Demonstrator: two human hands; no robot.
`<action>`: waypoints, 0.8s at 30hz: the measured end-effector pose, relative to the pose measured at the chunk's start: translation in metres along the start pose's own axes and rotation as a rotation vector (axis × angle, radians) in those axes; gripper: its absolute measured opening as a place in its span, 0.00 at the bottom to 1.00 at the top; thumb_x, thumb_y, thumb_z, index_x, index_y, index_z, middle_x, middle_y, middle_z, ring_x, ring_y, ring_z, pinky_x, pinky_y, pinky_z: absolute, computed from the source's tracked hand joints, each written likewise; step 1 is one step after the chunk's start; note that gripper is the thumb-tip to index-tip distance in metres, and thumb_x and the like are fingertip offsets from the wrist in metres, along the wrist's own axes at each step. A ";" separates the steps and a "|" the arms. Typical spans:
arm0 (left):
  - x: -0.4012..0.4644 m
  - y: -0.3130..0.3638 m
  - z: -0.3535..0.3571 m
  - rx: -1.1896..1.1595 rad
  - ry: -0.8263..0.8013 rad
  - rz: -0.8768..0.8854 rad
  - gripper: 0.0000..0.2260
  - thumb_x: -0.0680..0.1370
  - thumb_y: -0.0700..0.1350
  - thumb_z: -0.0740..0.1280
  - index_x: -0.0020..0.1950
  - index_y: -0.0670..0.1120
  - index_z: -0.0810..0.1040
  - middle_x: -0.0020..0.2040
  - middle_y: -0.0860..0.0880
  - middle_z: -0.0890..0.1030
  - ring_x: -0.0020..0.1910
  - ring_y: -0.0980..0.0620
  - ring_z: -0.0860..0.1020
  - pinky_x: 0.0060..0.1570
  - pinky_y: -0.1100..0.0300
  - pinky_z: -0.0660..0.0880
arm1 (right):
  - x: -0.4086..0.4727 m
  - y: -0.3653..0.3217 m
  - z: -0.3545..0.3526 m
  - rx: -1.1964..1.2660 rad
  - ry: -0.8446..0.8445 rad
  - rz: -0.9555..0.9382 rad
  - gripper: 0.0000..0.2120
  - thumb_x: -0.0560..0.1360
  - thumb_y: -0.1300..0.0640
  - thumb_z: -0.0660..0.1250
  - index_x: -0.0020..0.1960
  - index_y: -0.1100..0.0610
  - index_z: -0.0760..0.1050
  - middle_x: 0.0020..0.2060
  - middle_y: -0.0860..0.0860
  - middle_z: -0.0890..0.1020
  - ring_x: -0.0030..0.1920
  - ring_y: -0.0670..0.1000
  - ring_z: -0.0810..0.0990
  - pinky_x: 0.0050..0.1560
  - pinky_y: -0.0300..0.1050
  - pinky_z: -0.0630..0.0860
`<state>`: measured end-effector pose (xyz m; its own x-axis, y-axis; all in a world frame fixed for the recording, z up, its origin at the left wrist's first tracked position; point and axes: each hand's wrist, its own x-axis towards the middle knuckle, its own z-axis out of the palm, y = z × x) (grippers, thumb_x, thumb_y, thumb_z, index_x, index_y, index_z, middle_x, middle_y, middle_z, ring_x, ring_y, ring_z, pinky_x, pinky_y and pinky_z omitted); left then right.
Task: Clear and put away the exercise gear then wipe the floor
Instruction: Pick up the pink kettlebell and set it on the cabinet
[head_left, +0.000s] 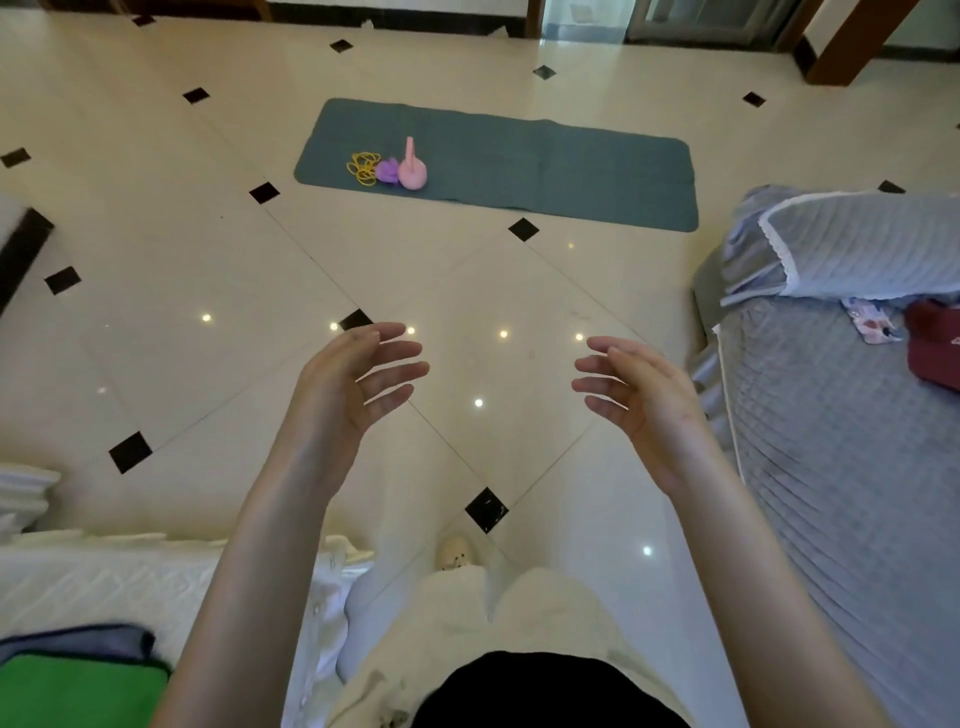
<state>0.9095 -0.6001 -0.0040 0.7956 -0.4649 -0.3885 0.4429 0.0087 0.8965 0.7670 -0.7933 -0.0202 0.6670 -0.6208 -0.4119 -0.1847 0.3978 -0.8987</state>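
A grey-green exercise mat (545, 166) lies flat on the tiled floor (208, 260) ahead of me. On its left end sit a pink kettlebell-shaped weight (413, 171), a purple item (386, 170) and a coil of yellow rope (362, 169), all close together. My left hand (358, 379) and my right hand (636, 395) are raised in front of me, palms facing each other, fingers spread and relaxed. Neither hand holds anything. Both are well short of the mat.
A sofa with a grey quilted cover (831, 441) stands on the right, with a dark red cap (935, 343) on it. White furniture (78, 582) is at the lower left, with a green cloth (78, 691) on it. Dark wooden doorframes (852, 41) stand at the far end.
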 end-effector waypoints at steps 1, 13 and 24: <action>0.016 0.009 -0.003 0.021 -0.011 -0.009 0.11 0.80 0.44 0.56 0.51 0.46 0.78 0.44 0.49 0.83 0.45 0.51 0.83 0.43 0.62 0.78 | 0.015 -0.007 0.007 0.004 0.004 0.003 0.10 0.79 0.60 0.58 0.47 0.54 0.79 0.39 0.50 0.83 0.37 0.47 0.82 0.38 0.36 0.76; 0.172 0.059 -0.008 0.001 0.105 -0.069 0.11 0.81 0.44 0.55 0.51 0.45 0.77 0.48 0.46 0.82 0.46 0.50 0.83 0.52 0.55 0.76 | 0.182 -0.070 0.059 -0.028 -0.012 0.001 0.10 0.79 0.61 0.58 0.49 0.56 0.78 0.41 0.52 0.83 0.40 0.49 0.83 0.40 0.38 0.78; 0.340 0.129 0.046 -0.091 0.158 -0.031 0.12 0.81 0.44 0.55 0.52 0.44 0.77 0.46 0.47 0.82 0.45 0.51 0.83 0.45 0.61 0.79 | 0.367 -0.153 0.097 -0.113 -0.109 -0.006 0.10 0.80 0.62 0.58 0.49 0.57 0.78 0.41 0.54 0.83 0.42 0.51 0.83 0.41 0.39 0.78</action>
<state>1.2177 -0.7973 -0.0109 0.8325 -0.3218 -0.4510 0.4985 0.0799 0.8632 1.1097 -1.0166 -0.0194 0.7418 -0.5431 -0.3934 -0.2563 0.3124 -0.9147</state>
